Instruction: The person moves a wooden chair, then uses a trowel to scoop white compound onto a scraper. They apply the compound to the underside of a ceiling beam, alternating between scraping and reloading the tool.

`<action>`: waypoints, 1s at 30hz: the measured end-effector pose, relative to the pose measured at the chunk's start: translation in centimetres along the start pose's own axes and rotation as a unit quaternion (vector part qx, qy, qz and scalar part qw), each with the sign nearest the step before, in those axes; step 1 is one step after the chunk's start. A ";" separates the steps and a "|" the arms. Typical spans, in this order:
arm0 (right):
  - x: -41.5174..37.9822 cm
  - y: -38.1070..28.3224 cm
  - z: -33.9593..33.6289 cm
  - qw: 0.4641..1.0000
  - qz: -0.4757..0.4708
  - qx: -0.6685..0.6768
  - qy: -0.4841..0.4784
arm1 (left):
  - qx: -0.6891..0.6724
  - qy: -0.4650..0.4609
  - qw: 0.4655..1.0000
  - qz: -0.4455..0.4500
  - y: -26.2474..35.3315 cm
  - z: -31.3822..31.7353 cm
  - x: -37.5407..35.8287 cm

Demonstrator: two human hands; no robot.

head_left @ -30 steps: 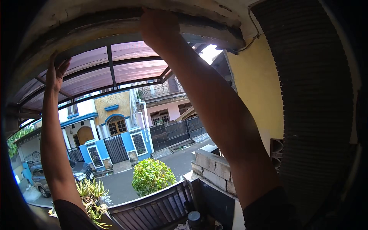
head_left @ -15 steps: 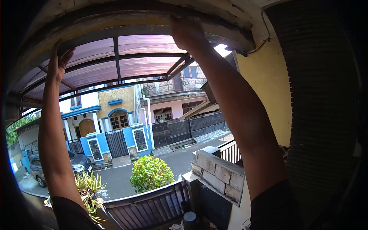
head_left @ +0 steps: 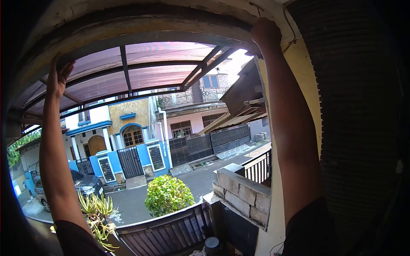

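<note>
Both my arms are raised overhead to a long, worn beam (head_left: 171,37) that runs under the ceiling. On the left, my left hand (head_left: 59,80) rests against the beam's underside, its fingers stretched and apart, holding nothing. My right hand (head_left: 267,35) is closed in a fist at the beam's right end. Whatever its fingers hold, if anything, is hidden. Just above that fist a small, thin dark piece (head_left: 257,7) shows against the ceiling. A cable (head_left: 291,25) runs down the wall to the right of the fist.
Beyond the beam hangs a canopy of translucent panels (head_left: 166,53) on a dark frame. Below are a dark metal gate (head_left: 166,232), a block wall (head_left: 243,194), a round bush (head_left: 168,194) and spiky plants (head_left: 96,209). A car (head_left: 87,183) stands across the street. A dark corrugated surface (head_left: 358,128) fills the right side.
My right hand has moved right along the beam to its end, still closed. My left hand has shifted slightly left and down, fingers still stretched.
</note>
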State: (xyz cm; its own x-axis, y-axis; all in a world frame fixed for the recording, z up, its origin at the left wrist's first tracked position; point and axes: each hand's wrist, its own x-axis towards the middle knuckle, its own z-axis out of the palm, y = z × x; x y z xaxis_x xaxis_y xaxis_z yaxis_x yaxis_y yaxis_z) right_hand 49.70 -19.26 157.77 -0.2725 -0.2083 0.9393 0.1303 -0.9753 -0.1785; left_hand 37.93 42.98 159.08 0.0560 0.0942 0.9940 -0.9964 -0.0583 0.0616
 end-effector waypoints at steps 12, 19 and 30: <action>2.6 -0.5 8.2 0.960 -0.259 -0.008 -0.105 | 0.015 -0.021 1.000 0.008 -0.1 -0.3 0.3; -1.6 -18.0 -0.6 0.978 -0.165 0.074 -0.101 | -0.006 -0.006 1.000 0.004 -0.3 -0.7 0.4; -0.5 -13.3 -9.4 0.973 -0.189 0.129 0.020 | 0.011 -0.011 1.000 0.000 0.0 -0.4 0.2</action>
State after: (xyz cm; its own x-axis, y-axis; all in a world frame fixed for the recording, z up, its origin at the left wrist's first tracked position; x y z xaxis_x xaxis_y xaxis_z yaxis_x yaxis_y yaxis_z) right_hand 39.13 -6.89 156.95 -0.3834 0.1548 0.9105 0.2478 -0.9325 0.2629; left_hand 37.88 43.43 159.23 0.0585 0.0722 0.9957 -0.9947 -0.0797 0.0642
